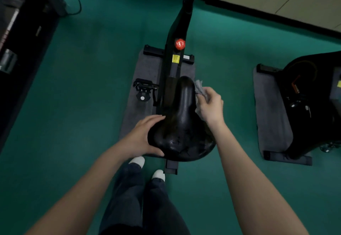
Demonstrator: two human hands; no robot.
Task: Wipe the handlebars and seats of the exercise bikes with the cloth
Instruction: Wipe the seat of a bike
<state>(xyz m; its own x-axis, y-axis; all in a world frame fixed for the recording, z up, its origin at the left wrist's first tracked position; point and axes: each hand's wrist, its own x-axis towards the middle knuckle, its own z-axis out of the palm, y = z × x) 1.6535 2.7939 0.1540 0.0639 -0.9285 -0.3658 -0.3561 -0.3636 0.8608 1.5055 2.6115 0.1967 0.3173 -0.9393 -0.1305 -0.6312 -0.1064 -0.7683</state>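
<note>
A black bike seat fills the middle of the view, its narrow nose pointing away from me. My left hand grips the wide rear left edge of the seat, thumb under the rim. My right hand holds a crumpled grey cloth against the right side of the seat's nose. The bike's black frame with a red knob runs forward from the seat. The handlebars are out of view.
The bike stands on a grey mat on green floor, a pedal out to its left. A second black bike on its own mat sits at the right. Dark equipment lines the left edge. My feet are just behind the seat.
</note>
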